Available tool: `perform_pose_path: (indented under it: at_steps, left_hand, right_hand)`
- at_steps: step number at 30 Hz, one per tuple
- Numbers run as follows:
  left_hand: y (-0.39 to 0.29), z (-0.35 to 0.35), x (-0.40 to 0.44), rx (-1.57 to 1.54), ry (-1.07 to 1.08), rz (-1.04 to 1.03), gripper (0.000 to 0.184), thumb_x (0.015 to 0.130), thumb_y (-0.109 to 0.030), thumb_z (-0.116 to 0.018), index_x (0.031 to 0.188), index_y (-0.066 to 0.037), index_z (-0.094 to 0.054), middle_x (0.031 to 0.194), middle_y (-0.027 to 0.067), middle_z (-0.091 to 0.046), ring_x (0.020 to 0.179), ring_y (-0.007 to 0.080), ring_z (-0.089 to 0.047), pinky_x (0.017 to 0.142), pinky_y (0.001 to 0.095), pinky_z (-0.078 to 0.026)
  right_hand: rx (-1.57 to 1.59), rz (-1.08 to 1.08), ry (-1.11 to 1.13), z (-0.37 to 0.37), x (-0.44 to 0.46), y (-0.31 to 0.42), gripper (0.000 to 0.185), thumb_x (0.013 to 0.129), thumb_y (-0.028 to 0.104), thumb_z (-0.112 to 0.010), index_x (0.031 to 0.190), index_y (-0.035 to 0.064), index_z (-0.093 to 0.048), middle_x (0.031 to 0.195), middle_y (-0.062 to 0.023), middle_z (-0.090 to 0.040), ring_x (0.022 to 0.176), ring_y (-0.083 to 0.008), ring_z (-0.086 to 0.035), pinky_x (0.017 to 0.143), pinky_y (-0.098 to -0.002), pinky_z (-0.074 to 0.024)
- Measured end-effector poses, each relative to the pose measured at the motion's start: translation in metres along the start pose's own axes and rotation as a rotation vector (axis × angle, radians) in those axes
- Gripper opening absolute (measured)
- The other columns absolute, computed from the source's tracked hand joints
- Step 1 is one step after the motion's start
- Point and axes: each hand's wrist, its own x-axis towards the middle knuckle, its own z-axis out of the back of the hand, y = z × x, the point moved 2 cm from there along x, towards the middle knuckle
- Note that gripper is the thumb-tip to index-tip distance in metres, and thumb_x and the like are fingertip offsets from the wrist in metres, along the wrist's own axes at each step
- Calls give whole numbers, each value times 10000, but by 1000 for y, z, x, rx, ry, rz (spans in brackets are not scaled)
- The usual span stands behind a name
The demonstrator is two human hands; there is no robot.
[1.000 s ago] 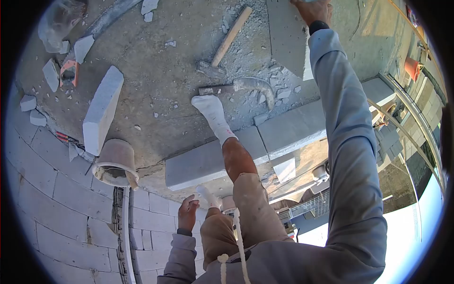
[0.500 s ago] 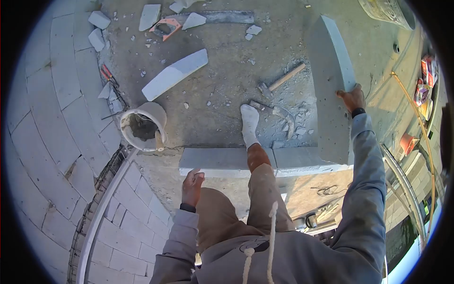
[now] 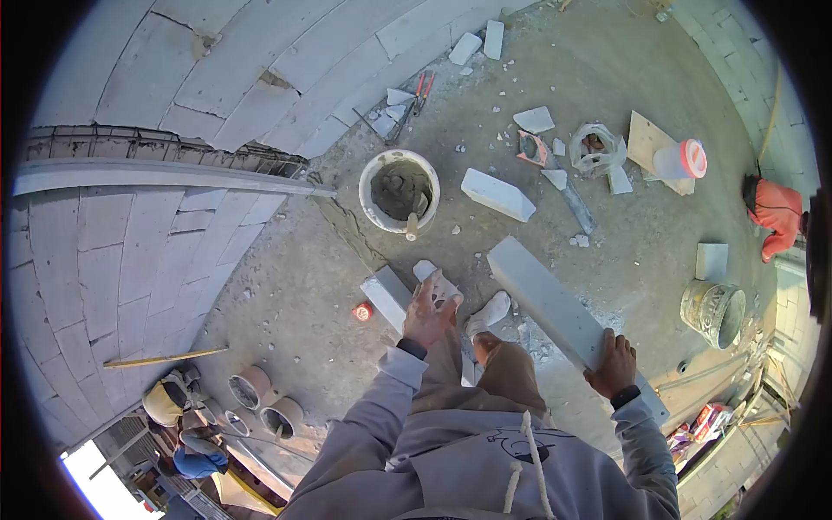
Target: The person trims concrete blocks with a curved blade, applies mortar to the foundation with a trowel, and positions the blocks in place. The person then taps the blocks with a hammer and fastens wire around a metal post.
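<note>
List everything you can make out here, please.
Long block: 1, grey, lower middle
Loose blocks: several, white, scattered
Walls: several, pale, edges
Mortar bucket: 1, whitish, upper middle
Patterned bucket: 1, pale, right
Other buckets: 3+, grey, lower left
Pliers: 1, red handles, by walls
Saw: 1, orange handle, upper right
Bag: 1, clear, beside saw
Board: 1, tan, upper right
Tub: 1, red lid, on board
Rubble: many, pale, scattered
People: 3, red, yellow, blue clothes, right and lower left
Left hand: 1, grey sleeve, centre
Right hand: 1, grey sleeve, on long block
</note>
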Motion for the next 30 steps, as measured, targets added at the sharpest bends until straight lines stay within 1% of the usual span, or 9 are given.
perform_pose_path:
  at_steps: [4, 6, 8, 12, 15, 18, 25, 29, 30]
  left_hand:
    - [57, 51, 11, -120, -283, -92, 795, 801, -285, -759, 1452, -57, -364, 1340, 194, -511, 1271, 350, -485, 971, 432, -465]
    - [51, 110, -4, -202, -327, 60, 822, 829, -397, -734, 1478, -77, -344, 1371, 208, -492, 1291, 350, -462, 987, 424, -449]
    - [93, 159, -18, -335, -361, 110, 797, 864, -477, -669, 1481, -87, -350, 1403, 211, -469, 1301, 341, -453, 985, 417, -446]
    - [133, 207, -76, -623, -449, 252, 767, 919, -600, -521, 1485, -109, -360, 1445, 203, -438, 1287, 314, -465, 989, 385, -432]
    - [170, 193, -99, -792, -712, 235, 668, 939, -566, -509, 1406, -90, -471, 1327, 172, -550, 1209, 255, -523, 1039, 354, -363]
    - [204, 169, -139, -800, -800, 373, 624, 954, -566, -478, 1364, -98, -517, 1313, 142, -552, 1198, 244, -509, 1034, 370, -364]
    - [222, 76, -261, -1606, -1306, 562, 746, 950, -621, -440, 1336, 14, -504, 1258, 151, -569, 1138, 251, -534, 983, 365, -412]
    - [224, 30, -280, -1989, -1518, 700, 864, 896, -697, -452, 1404, 0, -410, 1301, 168, -557, 1133, 306, -579, 976, 474, -456]
    - [223, 26, -274, -2027, -1541, 736, 757, 907, -625, -501, 1347, -8, -480, 1234, 166, -600, 1090, 322, -605, 945, 523, -472]
  right_hand:
    - [-120, 353, -70, 64, 22, 84, 885, 571, 207, -828, 1314, 0, -393, 1071, -183, -526, 1026, -363, -531, 922, -471, -410]
    - [-174, 540, -76, 91, 32, 129, 918, 539, 196, -848, 1308, -7, -388, 1066, -188, -517, 1020, -380, -520, 917, -469, -407]
    - [-256, 700, -95, 119, 50, 180, 864, 579, 221, -818, 1305, -16, -414, 1058, -186, -524, 1008, -369, -531, 914, -470, -408]
    - [-399, 990, -59, 141, 62, 286, 875, 556, 225, -818, 1302, -23, -435, 1074, -187, -520, 1026, -373, -517, 925, -471, -392]
    - [-592, 1228, -54, 142, 66, 365, 892, 544, 233, -806, 1317, -20, -441, 1072, -181, -517, 1017, -361, -512, 931, -464, -377]
    - [-759, 1515, -26, 127, 68, 440, 877, 564, 237, -792, 1329, -22, -448, 1051, -164, -525, 1005, -334, -516, 923, -458, -373]
    - [-963, 2131, 219, 34, 59, 593, 833, 588, 230, -791, 1329, 8, -481, 1034, -133, -552, 1015, -292, -538, 887, -462, -397]
    - [-980, 2436, 313, -36, 54, 660, 834, 559, 180, -799, 1324, 37, -497, 997, -108, -541, 1000, -276, -543, 937, -461, -383]
    - [-1033, 2465, 314, -47, 53, 676, 847, 557, 164, -799, 1335, 48, -486, 1011, -108, -544, 1018, -278, -542, 962, -470, -377]
